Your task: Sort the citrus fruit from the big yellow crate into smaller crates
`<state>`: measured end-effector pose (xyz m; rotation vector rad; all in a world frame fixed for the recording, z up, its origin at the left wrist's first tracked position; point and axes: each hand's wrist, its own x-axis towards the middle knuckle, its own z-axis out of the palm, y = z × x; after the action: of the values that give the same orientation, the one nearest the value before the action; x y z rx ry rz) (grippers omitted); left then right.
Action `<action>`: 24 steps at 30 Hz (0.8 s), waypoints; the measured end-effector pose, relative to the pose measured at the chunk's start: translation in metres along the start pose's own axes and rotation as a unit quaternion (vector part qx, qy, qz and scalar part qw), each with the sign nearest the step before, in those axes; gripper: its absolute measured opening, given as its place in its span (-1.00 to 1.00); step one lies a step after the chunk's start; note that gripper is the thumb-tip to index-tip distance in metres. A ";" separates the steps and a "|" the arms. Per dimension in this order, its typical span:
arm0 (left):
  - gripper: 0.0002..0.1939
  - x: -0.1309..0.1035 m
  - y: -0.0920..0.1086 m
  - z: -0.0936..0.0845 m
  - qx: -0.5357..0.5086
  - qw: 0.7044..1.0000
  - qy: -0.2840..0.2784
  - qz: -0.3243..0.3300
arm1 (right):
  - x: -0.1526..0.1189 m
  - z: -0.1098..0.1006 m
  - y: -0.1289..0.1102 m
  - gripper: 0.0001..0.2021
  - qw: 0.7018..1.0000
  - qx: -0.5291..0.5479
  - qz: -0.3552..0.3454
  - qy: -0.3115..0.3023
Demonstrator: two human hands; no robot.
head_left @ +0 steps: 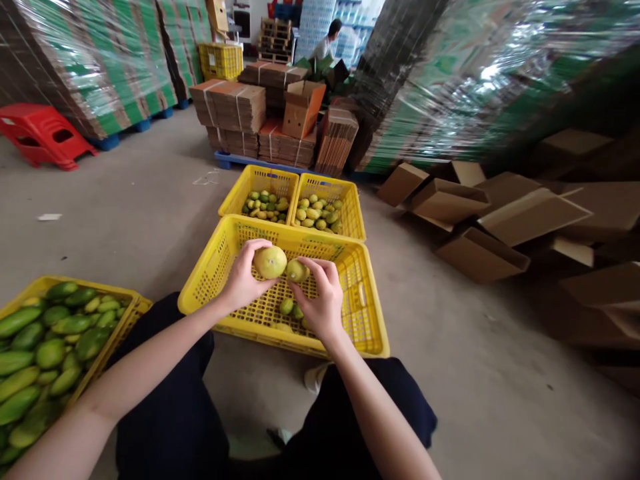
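Observation:
My left hand (246, 275) grips a large, rounded yellow-green fruit (271, 262), thumb below and fingers over the top. Close beside it, a smaller yellow-green fruit (297, 271) is pinched between the thumb and fingers of my right hand (325, 300). Both fruits are held above a big yellow plastic crate (367, 293) with perforated walls. Several small green and yellow fruits (287, 306) lie at its near side, partly hidden by my right hand.
Beyond stand two smaller yellow crates (354, 207) with mixed green and yellow fruit. At left, another crate (131, 300) is heaped with longer green fruit. Open cardboard boxes (480, 253) pile up at right; flattened cartons (230, 107) and a red stool (47, 133) stand farther back. A person (326, 45) is in the background.

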<state>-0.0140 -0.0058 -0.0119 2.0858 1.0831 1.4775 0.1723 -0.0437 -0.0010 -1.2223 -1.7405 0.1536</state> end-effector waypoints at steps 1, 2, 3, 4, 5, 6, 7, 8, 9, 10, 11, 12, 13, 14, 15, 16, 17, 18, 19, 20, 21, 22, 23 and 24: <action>-0.41 0.000 0.000 -0.001 -0.008 1.000 -0.005 -0.006 | 0.000 0.001 0.001 -0.63 1.000 0.001 -0.002 -0.005; -0.42 0.000 -0.001 -0.002 -0.013 1.000 -0.012 -0.008 | -0.001 0.001 0.001 -0.63 1.000 0.001 -0.002 -0.011; -0.42 0.000 -0.001 -0.003 -0.016 1.000 -0.019 -0.009 | -0.001 0.001 0.001 -0.63 1.000 0.002 0.000 -0.018; -0.42 0.000 -0.001 -0.005 -0.018 0.999 -0.025 -0.012 | -0.001 0.001 0.001 -0.64 1.000 0.005 0.003 -0.023; -0.42 -0.001 0.000 -0.006 -0.021 0.999 -0.029 -0.020 | 0.000 0.000 0.000 -0.65 1.000 0.012 0.008 -0.027; -0.41 -0.001 0.000 -0.008 -0.026 0.999 -0.032 -0.032 | 0.000 -0.001 -0.001 -0.66 0.999 0.023 0.018 -0.030; -0.40 -0.002 0.001 -0.009 -0.035 0.998 -0.035 -0.050 | 0.001 -0.002 -0.002 -0.68 0.998 0.041 0.032 -0.033; -0.39 -0.002 0.002 -0.010 -0.049 0.996 -0.038 -0.071 | 0.002 -0.003 -0.003 -0.68 0.996 0.068 0.052 -0.035; -0.38 -0.002 0.002 -0.011 -0.070 0.992 -0.040 -0.094 | 0.004 -0.003 -0.004 -0.68 0.991 0.103 0.080 -0.039; -0.36 -0.002 0.002 -0.012 -0.095 0.988 -0.042 -0.116 | 0.005 -0.003 -0.004 -0.68 0.982 0.145 0.114 -0.044; -0.35 -0.002 0.002 -0.012 -0.122 0.982 -0.043 -0.137 | 0.006 -0.003 -0.003 -0.67 0.969 0.189 0.153 -0.053; -0.35 -0.001 0.001 -0.013 -0.148 0.975 -0.044 -0.160 | 0.007 -0.003 -0.002 -0.67 0.952 0.230 0.192 -0.063; -0.35 -0.001 0.000 -0.013 -0.171 0.967 -0.047 -0.182 | 0.007 -0.002 -0.001 -0.67 0.934 0.265 0.228 -0.071; -0.36 0.000 -0.002 -0.014 -0.191 0.959 -0.048 -0.204 | 0.007 -0.001 0.001 -0.67 0.917 0.293 0.258 -0.078; -0.36 0.001 -0.003 -0.014 -0.209 0.950 -0.051 -0.226 | 0.006 0.001 0.004 -0.67 0.903 0.315 0.281 -0.082; -0.38 0.002 -0.004 -0.015 -0.225 0.941 -0.055 -0.247 | 0.005 0.002 0.007 -0.67 0.890 0.333 0.299 -0.086; -0.39 0.002 -0.005 -0.015 -0.241 0.931 -0.059 -0.268 | 0.003 0.004 0.009 -0.67 0.880 0.347 0.312 -0.090; -0.40 0.002 -0.005 -0.016 -0.256 0.921 -0.062 -0.289 | 0.001 0.005 0.011 -0.66 0.871 0.358 0.323 -0.098; -0.41 0.002 -0.006 -0.016 -0.270 0.910 -0.064 -0.310 | -0.001 0.006 0.013 -0.64 0.863 0.366 0.332 -0.108; -0.42 0.001 -0.005 -0.016 -0.283 0.898 -0.064 -0.331 | -0.003 0.006 0.014 -0.61 0.856 0.372 0.339 -0.119; -0.41 -0.001 -0.005 -0.016 -0.294 0.886 -0.064 -0.352 | -0.004 0.007 0.014 -0.59 0.850 0.376 0.345 -0.131; -0.40 -0.003 -0.004 -0.016 -0.302 0.875 -0.061 -0.373 | -0.005 0.007 0.014 -0.59 0.845 0.379 0.350 -0.143; -0.39 -0.005 -0.004 -0.016 -0.308 0.866 -0.058 -0.391 | -0.005 0.007 0.014 -0.62 0.839 0.381 0.356 -0.155; -0.38 -0.007 -0.003 -0.015 -0.310 0.858 -0.055 -0.407 | -0.005 0.007 0.014 -0.66 0.834 0.382 0.362 -0.168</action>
<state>-0.0300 -0.0111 -0.0124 1.0360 1.0523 1.0424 0.1762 -0.0378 -0.0165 -1.1904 -1.1638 1.4443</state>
